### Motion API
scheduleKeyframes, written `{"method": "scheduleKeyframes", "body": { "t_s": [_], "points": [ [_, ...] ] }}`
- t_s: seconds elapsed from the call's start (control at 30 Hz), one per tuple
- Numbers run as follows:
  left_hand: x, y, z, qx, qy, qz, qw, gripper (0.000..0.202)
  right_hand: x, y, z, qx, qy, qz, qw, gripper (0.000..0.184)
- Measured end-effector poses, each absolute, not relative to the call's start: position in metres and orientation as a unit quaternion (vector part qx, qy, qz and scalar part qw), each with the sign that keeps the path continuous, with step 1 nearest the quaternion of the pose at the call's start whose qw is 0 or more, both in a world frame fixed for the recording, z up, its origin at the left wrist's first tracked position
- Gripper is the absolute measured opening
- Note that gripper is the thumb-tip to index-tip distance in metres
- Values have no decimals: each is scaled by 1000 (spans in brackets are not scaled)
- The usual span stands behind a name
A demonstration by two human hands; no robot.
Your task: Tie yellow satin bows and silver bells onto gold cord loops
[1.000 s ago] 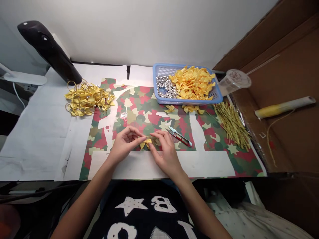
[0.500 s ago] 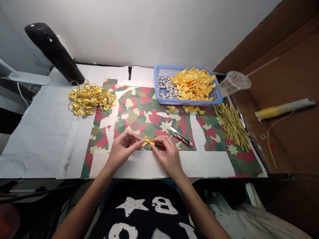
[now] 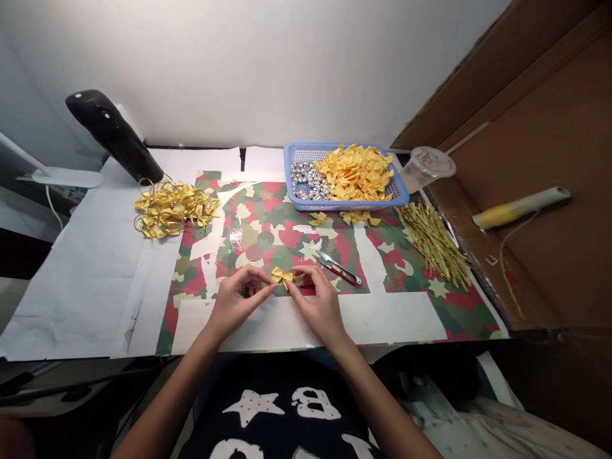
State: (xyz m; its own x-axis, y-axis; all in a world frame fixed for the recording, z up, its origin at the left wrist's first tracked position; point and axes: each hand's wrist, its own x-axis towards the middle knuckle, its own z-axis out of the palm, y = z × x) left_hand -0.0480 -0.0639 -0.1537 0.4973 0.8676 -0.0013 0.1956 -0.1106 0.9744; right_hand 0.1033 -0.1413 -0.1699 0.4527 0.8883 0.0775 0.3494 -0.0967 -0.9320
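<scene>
A small yellow ribbon bow (image 3: 282, 276) is held just above the camouflage-patterned sheet (image 3: 268, 229), between both hands. My left hand (image 3: 238, 301) pinches at its left side with thumb and forefinger. My right hand (image 3: 316, 302) pinches its right side, fingers curled. Red-handled thread snips (image 3: 340, 268) lie on the sheet just right of my right hand.
A blue basket (image 3: 291, 191) at the back holds yellow bows (image 3: 354, 171) and silver bells (image 3: 308, 180). Gold twist ties (image 3: 433, 242) lie to the right, a heap of gold-looped bows (image 3: 169, 207) to the left. A plastic cup (image 3: 423, 167), a black lamp (image 3: 115, 135) and cardboard (image 3: 535, 191) border the table.
The bow has opened out flat between the fingertips and now shows both loops. The view has tilted, so everything sits lower in the picture; both hands stay close together.
</scene>
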Motion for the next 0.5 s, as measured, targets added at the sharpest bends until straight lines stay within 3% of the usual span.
{"method": "scheduleKeyframes", "body": {
  "t_s": [0.17, 0.4, 0.5],
  "points": [
    [-52, -90, -143, 699, 360, 333, 521, 9, 100, -148, -162, -689, -361, 320, 541, 23],
    [-61, -132, -126, 731, 244, 354, 530, 17, 93, -154, -138, -512, -251, 710, 413, 43],
    [-64, -141, -124, 726, 215, 348, 553, 19, 87, -152, -132, -423, -234, 783, 391, 50]
  ]
}}
